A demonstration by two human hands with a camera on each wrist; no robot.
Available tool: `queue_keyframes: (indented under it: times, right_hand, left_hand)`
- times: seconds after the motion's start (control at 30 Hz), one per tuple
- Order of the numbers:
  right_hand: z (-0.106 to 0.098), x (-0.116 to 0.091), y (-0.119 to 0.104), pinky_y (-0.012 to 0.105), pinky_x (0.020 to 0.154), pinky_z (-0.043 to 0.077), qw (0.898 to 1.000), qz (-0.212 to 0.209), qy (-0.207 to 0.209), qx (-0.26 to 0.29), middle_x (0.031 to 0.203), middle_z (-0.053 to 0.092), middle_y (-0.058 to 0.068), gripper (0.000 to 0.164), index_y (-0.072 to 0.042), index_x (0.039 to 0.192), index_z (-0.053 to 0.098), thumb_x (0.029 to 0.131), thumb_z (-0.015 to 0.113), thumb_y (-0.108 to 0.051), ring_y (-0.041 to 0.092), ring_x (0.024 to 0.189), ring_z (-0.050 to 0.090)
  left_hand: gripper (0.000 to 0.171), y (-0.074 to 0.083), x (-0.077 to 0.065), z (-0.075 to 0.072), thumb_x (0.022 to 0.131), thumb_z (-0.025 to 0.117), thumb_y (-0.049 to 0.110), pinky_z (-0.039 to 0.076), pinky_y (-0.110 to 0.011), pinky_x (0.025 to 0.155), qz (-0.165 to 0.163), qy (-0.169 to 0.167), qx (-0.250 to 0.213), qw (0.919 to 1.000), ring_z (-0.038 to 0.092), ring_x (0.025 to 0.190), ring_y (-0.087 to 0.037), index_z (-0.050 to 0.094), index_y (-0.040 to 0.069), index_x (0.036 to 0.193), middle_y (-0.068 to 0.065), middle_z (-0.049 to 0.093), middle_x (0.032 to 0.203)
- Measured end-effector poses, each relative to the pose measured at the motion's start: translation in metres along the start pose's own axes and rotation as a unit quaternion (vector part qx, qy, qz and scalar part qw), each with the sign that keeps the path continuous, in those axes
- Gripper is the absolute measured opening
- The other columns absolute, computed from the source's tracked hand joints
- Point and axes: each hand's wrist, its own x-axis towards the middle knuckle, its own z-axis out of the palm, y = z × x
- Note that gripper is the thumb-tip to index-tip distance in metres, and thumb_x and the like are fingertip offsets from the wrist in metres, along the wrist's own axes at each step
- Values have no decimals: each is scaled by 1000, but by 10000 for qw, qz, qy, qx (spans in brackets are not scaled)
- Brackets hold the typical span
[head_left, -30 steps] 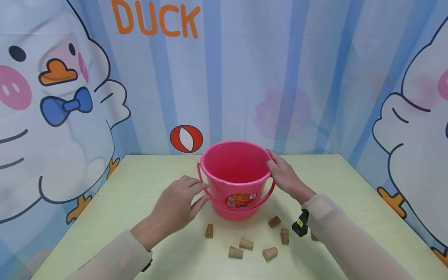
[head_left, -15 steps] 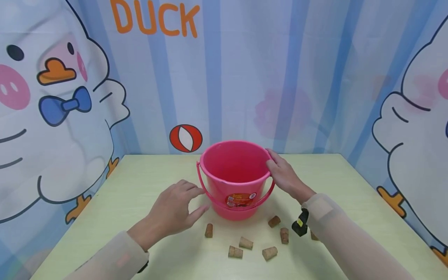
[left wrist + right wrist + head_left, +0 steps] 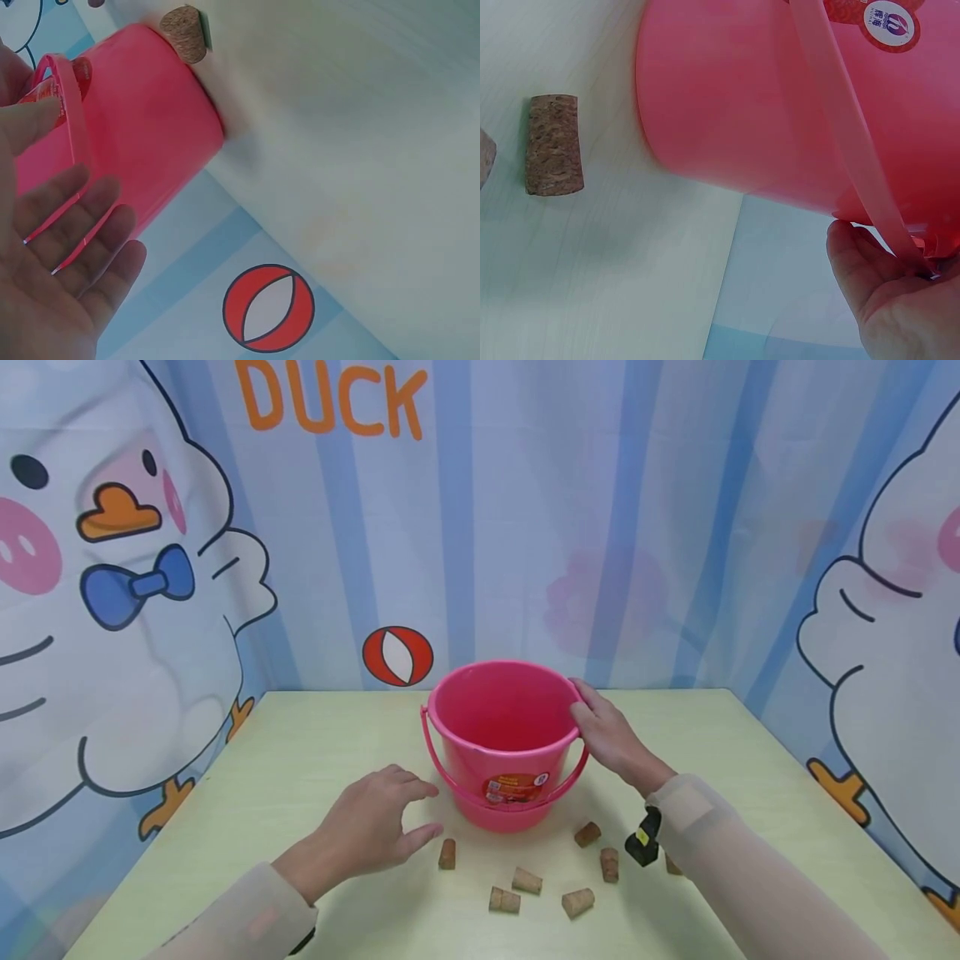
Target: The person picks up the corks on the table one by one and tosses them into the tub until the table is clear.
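A pink bucket (image 3: 495, 777) stands upright on the table, its handle (image 3: 452, 778) hanging down across the front below the rim. My right hand (image 3: 617, 737) grips the rim at the right side, thumb near the top edge; the right wrist view shows those fingers (image 3: 859, 262) beside the handle's joint. Left of the bucket, my left hand (image 3: 367, 827) hovers apart from it with thumb and fingers spread, holding nothing. Closest to that hand's thumb is an upright-looking cork (image 3: 447, 854). Several more corks, such as one cork (image 3: 527, 881), lie in front of the bucket.
The pale yellow table (image 3: 300, 735) ends at a blue striped curtain (image 3: 510, 510) with printed ducks. One cork (image 3: 673, 866) is partly covered by the right sleeve (image 3: 735, 860). A black wrist device (image 3: 643, 838) sits by the right cuff.
My left hand has let go of the bucket's handle area and moved down and slightly left, towards the nearest cork. The right hand and bucket have stayed in place.
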Motion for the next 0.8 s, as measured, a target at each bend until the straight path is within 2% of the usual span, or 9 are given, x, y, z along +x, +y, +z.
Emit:
queue_keyframes:
  times: [0.27, 0.5, 0.8]
  right_hand:
    - [0, 0, 0, 50, 96, 56, 10000, 20, 12, 6, 151, 47, 17, 63, -12, 164, 22, 106, 44, -26, 41, 130, 53]
    - [0, 0, 1, 50, 96, 56, 9999, -93, 8, 38, 147, 51, 17, 60, -11, 163, 24, 107, 41, -25, 40, 126, 55]
    - [0, 0, 2, 50, 96, 56, 10000, -44, 40, 42, 148, 51, 16, 61, -12, 163, 24, 107, 43, -25, 39, 126, 55]
  left_hand:
    - [42, -4, 1, 8, 79, 88, 38, 61, -37, 85, -46, -435, -237, 9988, 68, 103, -18, 78, 16, 114, 3, 76, 109]
    - [43, -6, 3, 17, 82, 86, 38, 60, -40, 85, -42, -680, -406, 9969, 67, 104, -20, 77, 12, 115, -1, 76, 109]
    - [43, -7, 6, 28, 83, 85, 38, 60, -42, 85, -250, -1078, -853, 9902, 68, 103, -24, 77, 11, 116, -3, 76, 108]
